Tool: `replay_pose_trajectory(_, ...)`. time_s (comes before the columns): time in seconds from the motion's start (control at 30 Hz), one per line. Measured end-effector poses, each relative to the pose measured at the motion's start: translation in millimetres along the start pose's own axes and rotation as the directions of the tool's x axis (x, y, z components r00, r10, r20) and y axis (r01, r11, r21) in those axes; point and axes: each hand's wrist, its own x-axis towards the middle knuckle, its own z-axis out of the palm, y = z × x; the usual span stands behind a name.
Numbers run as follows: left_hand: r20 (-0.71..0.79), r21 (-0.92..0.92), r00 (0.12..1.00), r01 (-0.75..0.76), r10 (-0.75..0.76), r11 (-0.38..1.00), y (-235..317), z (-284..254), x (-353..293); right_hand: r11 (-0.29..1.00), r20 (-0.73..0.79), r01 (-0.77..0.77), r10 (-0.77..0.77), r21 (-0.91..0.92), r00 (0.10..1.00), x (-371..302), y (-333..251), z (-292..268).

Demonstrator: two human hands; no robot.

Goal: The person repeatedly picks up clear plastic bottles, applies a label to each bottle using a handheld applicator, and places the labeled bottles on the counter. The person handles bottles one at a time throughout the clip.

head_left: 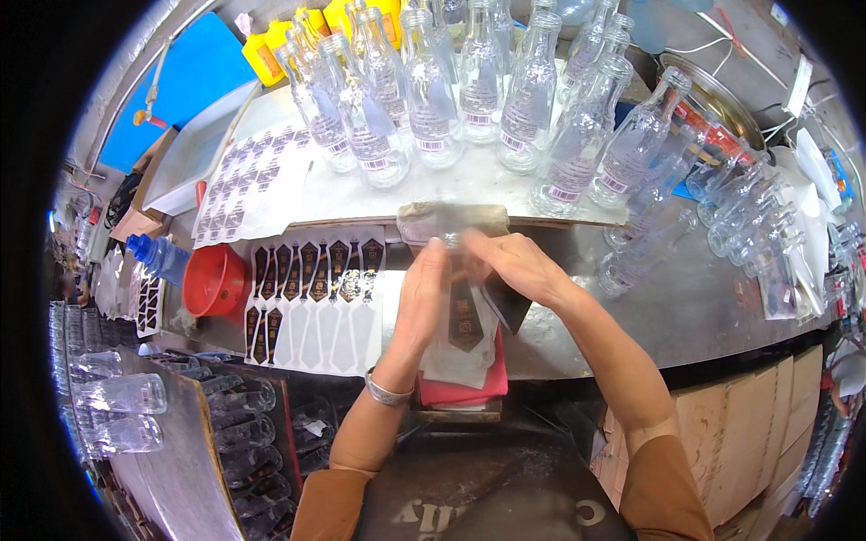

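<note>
red, round plastic bowl point(215, 281): farthest left of these, well apart from both hands
white sheet of black-and-gold, tie-shaped labels point(314, 307): spread flat between bowl and left forearm, narrow ends pointing away from the body, broad ends toward it
left hand point(428, 272): laid along the left flank of the bottle, fingers pointing away from the body; blurred at the tips, so cannot tell whether grasping or only pressing
clear, long-necked glass bottle point(454, 307): lying between the two hands, directly in front of the body; apparently long axis running nearly straight away, neck end at the far side, though partly hidden and blurred
black-and-gold, pointed label on the bottle point(465, 326): facing up, point toward the body, roughly in line with the bottle's long axis
rolled, beige cloth pad point(451, 222): just beyond the fingertips, at the near edge of the white raised shelf point(433, 194)
right hand point(516, 263): reaching in slantwise from the right, fingers over the far end; too blurred to tell grasping from rubbing
nearer hand: neither clearly; left closer alongside, right closer across the neck end
clear glass bottles with pale printing point(636, 149): standing on the shelf, beyond the right hand
</note>
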Motion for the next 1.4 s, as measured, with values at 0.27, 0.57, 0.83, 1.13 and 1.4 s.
replay_pose_trajectory(0.27,-0.037,0.152,0.999,-0.013,0.019,0.988,3,1,-2,0.997,0.02,0.023,-0.021,-0.068,1.0,-5,3,2)
replay_pose_trajectory(0.57,-0.087,0.003,0.99,0.108,-0.107,0.994,16,-14,-22,0.92,-0.311,0.377,-0.328,0.11,0.892,-35,-11,-3)
replay_pose_trajectory(0.83,-0.119,0.145,0.993,0.005,0.012,0.989,14,-25,-43,0.609,-0.051,0.604,-0.724,-0.514,0.687,-19,-53,3)
replay_pose_trajectory(1.13,-0.022,0.215,0.994,-0.099,0.106,0.972,5,-51,-75,0.696,0.33,0.673,-0.593,-0.25,0.735,-102,-32,38)
replay_pose_trajectory(1.4,0.308,0.452,0.917,-0.375,0.253,0.809,5,-40,-91,0.556,-0.076,0.717,-0.809,-0.42,0.583,-59,-5,10)
